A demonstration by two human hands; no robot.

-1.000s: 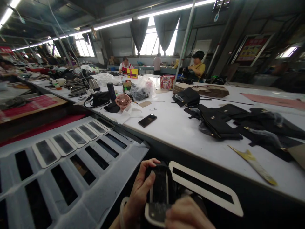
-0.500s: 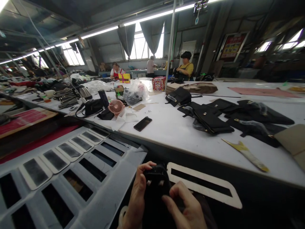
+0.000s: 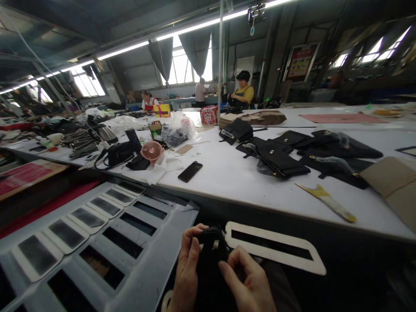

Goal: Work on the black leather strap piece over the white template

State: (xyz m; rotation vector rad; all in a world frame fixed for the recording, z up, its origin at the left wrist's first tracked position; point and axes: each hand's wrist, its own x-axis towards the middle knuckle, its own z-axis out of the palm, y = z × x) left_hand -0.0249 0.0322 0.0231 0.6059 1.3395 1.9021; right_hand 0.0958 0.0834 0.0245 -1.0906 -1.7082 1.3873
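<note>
A black item (image 3: 212, 260), dark and soft-looking, is held upright between my hands at the bottom centre; two small pale spots show near its top. My left hand (image 3: 188, 264) is wrapped round its left side, with fingertips over the top edge. On the right side, my right hand (image 3: 245, 275) pinches its edge between thumb and curled fingers. Its lower part is lost in shadow. Just beyond my right hand lies a white slotted frame piece (image 3: 276, 247) with a long dark opening.
A white table (image 3: 227, 186) stretches ahead, holding black bags (image 3: 279, 160), a phone (image 3: 190, 171), a pink fan (image 3: 152, 151) and a yellowish tool (image 3: 326, 201). A grey slotted panel (image 3: 143, 260) with pale frames lies at left. Several people are at the far side.
The view has turned slightly right, so the table and its objects appear farther left. Both hands keep their hold on the black item, with little change in finger position.
</note>
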